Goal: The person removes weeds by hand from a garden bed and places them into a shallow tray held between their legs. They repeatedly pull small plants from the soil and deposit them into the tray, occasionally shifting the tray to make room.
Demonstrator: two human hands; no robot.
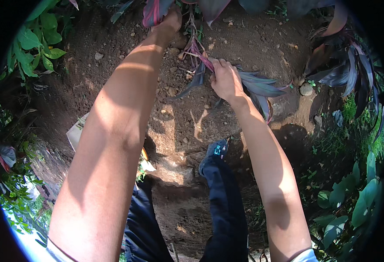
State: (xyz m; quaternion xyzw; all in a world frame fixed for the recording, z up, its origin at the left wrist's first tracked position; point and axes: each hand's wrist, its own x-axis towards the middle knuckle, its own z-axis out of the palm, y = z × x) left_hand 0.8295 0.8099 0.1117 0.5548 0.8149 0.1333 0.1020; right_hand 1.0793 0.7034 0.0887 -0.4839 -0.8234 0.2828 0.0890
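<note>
My right hand [225, 78] is closed around the stem and leaf bases of a purple-leaved plant, probably a cordyline [260, 86], whose long dark leaves fan out to the right over brown soil. My left hand [170, 21] reaches to the top of the view, beside a broad pink-edged purple leaf [153, 13]; leaves partly cover its fingers, so its grip cannot be made out. Between the hands a thin plant stem [192, 29] runs down to a pinkish leaf cluster, with a drooping dark leaf below it.
Stones dot the soil [185, 114], one rounded stone [306, 89] at the right. More purple-leaved plants [359, 68] stand at the upper right, green foliage [28, 42] at the left. A pale flat object [76, 134] lies partly behind my left arm. My clog-type shoe [217, 150] stands on the soil.
</note>
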